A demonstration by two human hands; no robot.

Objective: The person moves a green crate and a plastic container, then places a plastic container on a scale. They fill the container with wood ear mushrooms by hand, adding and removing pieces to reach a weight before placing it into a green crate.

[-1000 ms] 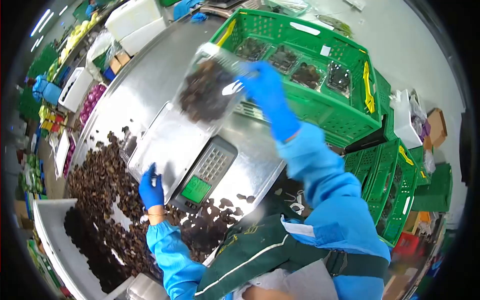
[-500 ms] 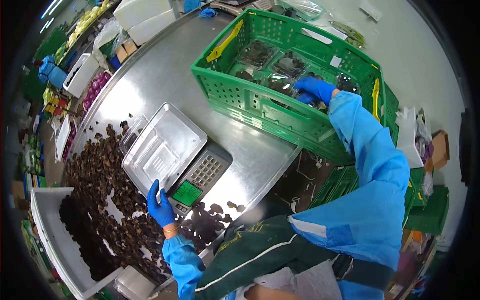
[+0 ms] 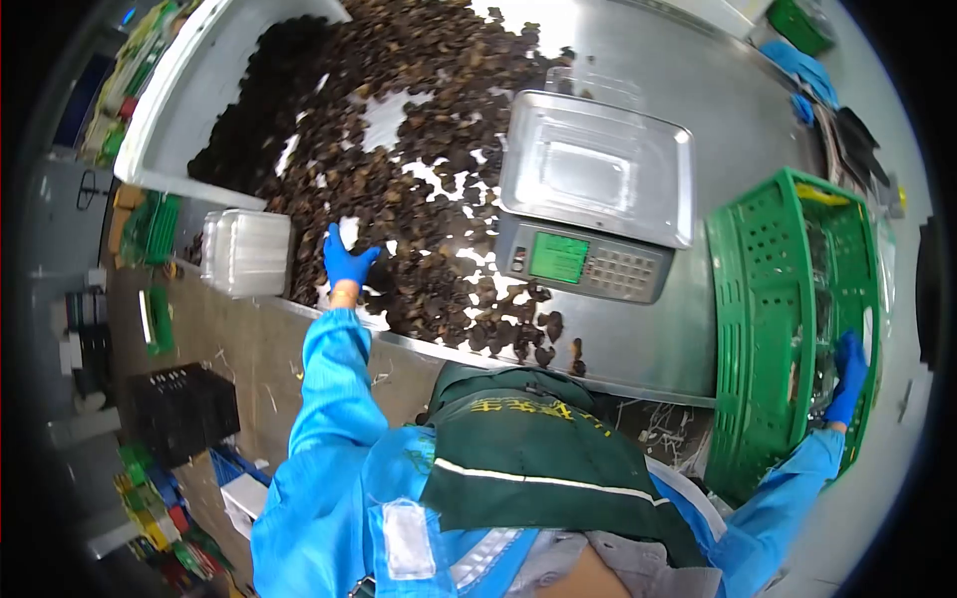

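My left hand [image 3: 349,261], in a blue glove, hovers over the near edge of a spread of dark, curled pieces like wood ear mushrooms [image 3: 429,224]. Its thumb and fingers are apart, with nothing in them. Left of it stands a stack of clear plastic boxes [image 3: 247,254], not touched. My right hand [image 3: 847,379], also gloved, reaches inside the green crate [image 3: 758,299] at the far right, its fingers stretched out over clear boxes of dark pieces. What lies under that hand is hidden. A scale [image 3: 598,264] with a lit green display stands between my hands, its metal pan bare.
A white foam box [image 3: 164,149] lies tipped at the back left, dark pieces spilling from it onto the metal table [image 3: 658,349]. Blue cloth or gloves [image 3: 797,70] lie at the back right. Black crates [image 3: 184,409] stand on the floor to the left.
The view has turned left. My left hand has gone from the scale's edge to beside the stack of plastic boxes. My right hand stays in the green crate.
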